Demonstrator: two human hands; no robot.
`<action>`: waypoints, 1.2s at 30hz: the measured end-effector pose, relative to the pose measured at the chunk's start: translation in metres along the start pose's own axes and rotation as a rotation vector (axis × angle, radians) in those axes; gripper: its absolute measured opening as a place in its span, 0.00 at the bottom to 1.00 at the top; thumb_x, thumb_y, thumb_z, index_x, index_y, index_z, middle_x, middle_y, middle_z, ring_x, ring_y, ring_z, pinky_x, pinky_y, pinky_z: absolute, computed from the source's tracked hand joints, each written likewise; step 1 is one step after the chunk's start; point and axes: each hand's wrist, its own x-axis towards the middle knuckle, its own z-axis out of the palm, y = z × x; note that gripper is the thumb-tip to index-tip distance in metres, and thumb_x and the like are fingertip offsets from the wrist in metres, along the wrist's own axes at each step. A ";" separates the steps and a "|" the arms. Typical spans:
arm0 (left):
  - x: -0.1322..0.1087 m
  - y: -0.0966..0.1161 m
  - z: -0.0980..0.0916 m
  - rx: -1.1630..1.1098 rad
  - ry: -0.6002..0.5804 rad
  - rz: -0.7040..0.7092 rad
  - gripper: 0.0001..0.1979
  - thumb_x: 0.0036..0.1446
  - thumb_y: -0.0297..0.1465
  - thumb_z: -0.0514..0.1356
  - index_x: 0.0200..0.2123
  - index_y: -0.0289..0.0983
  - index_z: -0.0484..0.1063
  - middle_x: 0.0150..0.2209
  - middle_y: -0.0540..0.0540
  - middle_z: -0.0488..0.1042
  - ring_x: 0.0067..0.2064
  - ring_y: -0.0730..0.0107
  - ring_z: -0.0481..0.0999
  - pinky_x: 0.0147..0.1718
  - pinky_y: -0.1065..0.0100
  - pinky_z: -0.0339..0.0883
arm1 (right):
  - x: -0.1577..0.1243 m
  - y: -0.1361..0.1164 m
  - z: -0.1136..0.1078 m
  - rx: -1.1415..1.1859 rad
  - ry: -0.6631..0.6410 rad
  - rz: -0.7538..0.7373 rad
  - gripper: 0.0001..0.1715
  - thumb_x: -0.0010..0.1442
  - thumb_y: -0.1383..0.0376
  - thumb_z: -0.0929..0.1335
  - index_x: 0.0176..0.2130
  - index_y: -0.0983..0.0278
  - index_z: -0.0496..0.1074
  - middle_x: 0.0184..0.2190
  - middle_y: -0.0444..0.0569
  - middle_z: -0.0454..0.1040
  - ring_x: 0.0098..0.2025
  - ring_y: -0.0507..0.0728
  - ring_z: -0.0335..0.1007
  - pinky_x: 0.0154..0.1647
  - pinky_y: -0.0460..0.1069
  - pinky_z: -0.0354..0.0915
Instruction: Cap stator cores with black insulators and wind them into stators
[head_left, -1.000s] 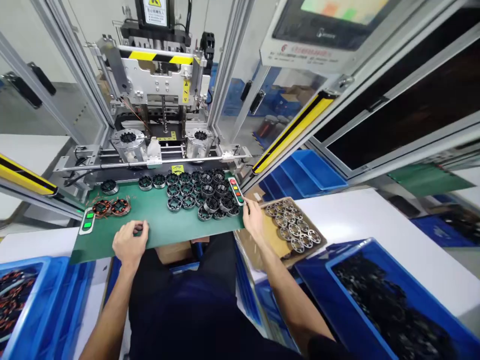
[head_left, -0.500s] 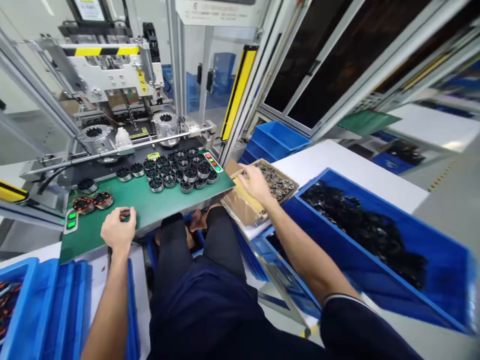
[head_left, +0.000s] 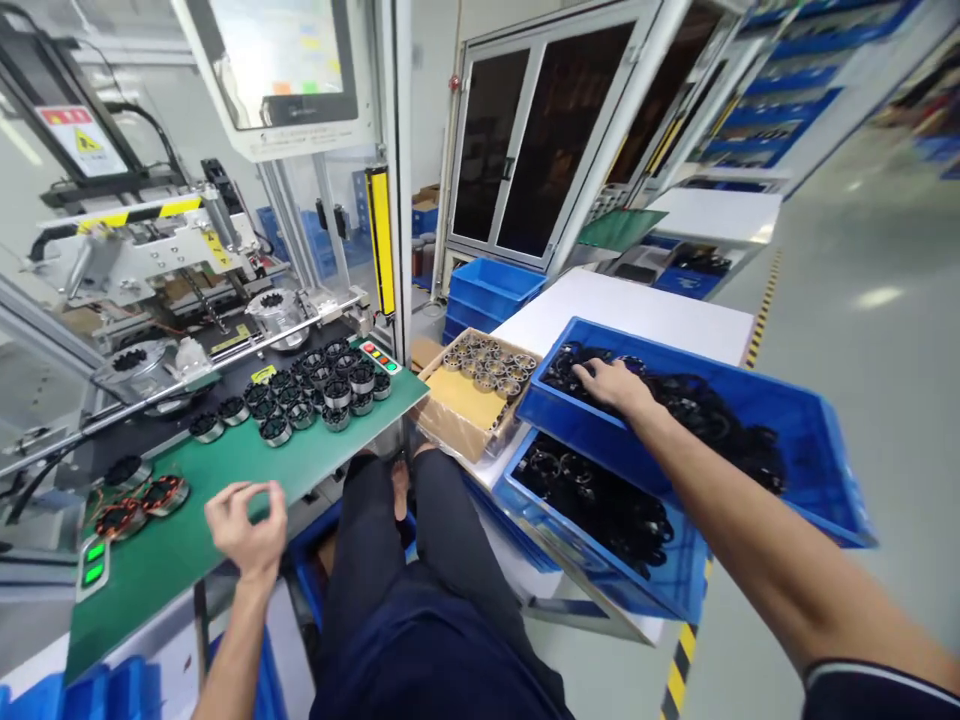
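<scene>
My right hand (head_left: 616,385) is over the upper blue bin (head_left: 802,400), its slightly spread fingers touching the black plastic parts (head_left: 694,410) heaped inside. No part shows clearly in its grasp. My left hand (head_left: 249,525) hovers by the front edge of the green work surface (head_left: 187,520), thumb and fingers curled into a ring with nothing visible in it. Beyond it stand several metal rings with black toothed inserts (head_left: 315,390), grouped on the green surface. Two copper-wound stators (head_left: 142,505) lie at the left.
A cardboard box (head_left: 465,415) of bare metal rings (head_left: 491,362) sits between the green surface and the bins. A lower blue bin (head_left: 675,575) holds more black parts. The machine, with two round metal fixtures (head_left: 277,318), stands behind; button panels (head_left: 380,358) edge the surface.
My right hand has moved from the cardboard box rightward into the upper blue bin. My left hand stays near the green surface's front edge, still curled. The view has turned right.
</scene>
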 end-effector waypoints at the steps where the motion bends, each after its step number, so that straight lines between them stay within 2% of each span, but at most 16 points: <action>1: -0.004 0.024 0.013 -0.069 -0.073 0.066 0.16 0.74 0.49 0.65 0.39 0.44 0.76 0.44 0.36 0.78 0.51 0.39 0.82 0.59 0.36 0.80 | 0.000 0.001 0.001 -0.001 -0.014 0.009 0.27 0.83 0.47 0.77 0.68 0.61 0.82 0.70 0.58 0.83 0.68 0.66 0.84 0.73 0.68 0.82; 4: -0.004 0.112 0.072 -0.257 -0.401 0.296 0.13 0.79 0.44 0.64 0.43 0.45 0.81 0.48 0.39 0.83 0.53 0.49 0.87 0.58 0.49 0.84 | -0.002 0.006 0.003 0.008 -0.054 0.022 0.30 0.82 0.43 0.77 0.67 0.62 0.83 0.69 0.58 0.84 0.68 0.67 0.84 0.74 0.69 0.81; 7: 0.019 0.202 0.154 -0.316 -0.723 0.476 0.08 0.80 0.40 0.69 0.53 0.45 0.85 0.54 0.43 0.86 0.56 0.57 0.88 0.61 0.58 0.84 | -0.003 0.013 0.009 0.046 -0.088 0.020 0.34 0.82 0.40 0.76 0.69 0.63 0.81 0.64 0.57 0.85 0.63 0.65 0.86 0.70 0.68 0.84; 8: 0.030 0.229 0.186 -0.298 -0.808 0.517 0.08 0.79 0.38 0.70 0.55 0.44 0.86 0.54 0.44 0.87 0.55 0.59 0.89 0.61 0.58 0.85 | -0.002 0.015 0.012 0.067 -0.097 0.012 0.35 0.83 0.40 0.75 0.70 0.62 0.80 0.62 0.57 0.86 0.61 0.65 0.87 0.68 0.67 0.84; 10: 0.054 0.274 0.249 -0.215 -0.950 0.584 0.13 0.81 0.38 0.71 0.60 0.39 0.85 0.58 0.42 0.87 0.56 0.57 0.88 0.63 0.51 0.86 | 0.000 0.019 0.018 0.116 -0.112 -0.032 0.35 0.83 0.40 0.74 0.71 0.62 0.80 0.61 0.56 0.86 0.58 0.63 0.87 0.66 0.65 0.85; 12: 0.074 0.308 0.309 -0.082 -1.057 0.625 0.16 0.82 0.41 0.71 0.63 0.38 0.84 0.61 0.39 0.87 0.59 0.55 0.88 0.64 0.46 0.87 | 0.003 0.023 0.025 0.167 -0.123 -0.099 0.35 0.83 0.39 0.75 0.70 0.61 0.80 0.60 0.55 0.86 0.56 0.62 0.86 0.65 0.64 0.84; 14: 0.088 0.329 0.360 0.061 -1.139 0.662 0.19 0.81 0.42 0.72 0.65 0.38 0.84 0.65 0.37 0.86 0.63 0.52 0.88 0.66 0.44 0.87 | 0.005 0.028 0.032 0.212 -0.127 -0.156 0.35 0.80 0.39 0.77 0.68 0.60 0.81 0.58 0.54 0.86 0.54 0.61 0.85 0.64 0.63 0.84; 16: 0.096 0.342 0.399 0.185 -1.210 0.705 0.21 0.81 0.43 0.73 0.68 0.39 0.83 0.68 0.37 0.84 0.65 0.50 0.87 0.67 0.43 0.87 | 0.006 0.033 0.039 0.249 -0.124 -0.189 0.35 0.78 0.38 0.79 0.66 0.60 0.82 0.55 0.54 0.86 0.52 0.61 0.85 0.62 0.62 0.84; 19: 0.102 0.351 0.440 0.324 -1.305 0.771 0.23 0.80 0.43 0.74 0.70 0.39 0.82 0.69 0.36 0.84 0.66 0.49 0.87 0.67 0.43 0.87 | 0.009 0.040 0.051 0.295 -0.119 -0.218 0.34 0.77 0.38 0.80 0.63 0.60 0.83 0.55 0.54 0.86 0.53 0.61 0.84 0.62 0.62 0.84; 23: 0.106 0.359 0.470 0.405 -1.386 0.822 0.20 0.80 0.43 0.74 0.66 0.40 0.83 0.67 0.37 0.84 0.65 0.51 0.87 0.66 0.45 0.87 | 0.013 0.046 0.066 0.332 -0.117 -0.224 0.31 0.81 0.42 0.78 0.68 0.60 0.81 0.61 0.56 0.86 0.57 0.62 0.85 0.65 0.63 0.85; 27: 0.111 0.369 0.475 0.327 -1.418 0.785 0.17 0.81 0.44 0.73 0.61 0.40 0.85 0.63 0.39 0.86 0.61 0.54 0.88 0.63 0.50 0.88 | 0.016 0.052 0.074 0.302 -0.126 -0.181 0.27 0.82 0.42 0.76 0.64 0.60 0.84 0.61 0.56 0.86 0.58 0.62 0.86 0.65 0.62 0.85; 31: 0.131 0.374 0.455 0.092 -1.385 0.646 0.18 0.80 0.45 0.73 0.57 0.36 0.85 0.58 0.40 0.87 0.57 0.56 0.88 0.61 0.50 0.87 | 0.022 0.055 0.073 0.272 -0.184 -0.149 0.24 0.83 0.44 0.77 0.60 0.60 0.85 0.59 0.54 0.87 0.56 0.60 0.86 0.63 0.61 0.86; 33: 0.146 0.373 0.436 -0.074 -1.348 0.545 0.17 0.80 0.44 0.73 0.57 0.36 0.84 0.60 0.39 0.86 0.58 0.56 0.87 0.63 0.49 0.86 | 0.026 0.054 0.070 0.277 -0.207 -0.137 0.22 0.83 0.46 0.77 0.61 0.60 0.85 0.60 0.54 0.87 0.56 0.60 0.86 0.63 0.60 0.86; 36: 0.156 0.368 0.398 -0.377 -1.292 0.360 0.18 0.82 0.43 0.71 0.59 0.35 0.84 0.63 0.39 0.83 0.59 0.57 0.86 0.63 0.51 0.86 | 0.031 0.049 0.060 0.309 -0.207 -0.117 0.21 0.83 0.48 0.78 0.61 0.60 0.84 0.60 0.54 0.86 0.57 0.60 0.86 0.62 0.60 0.87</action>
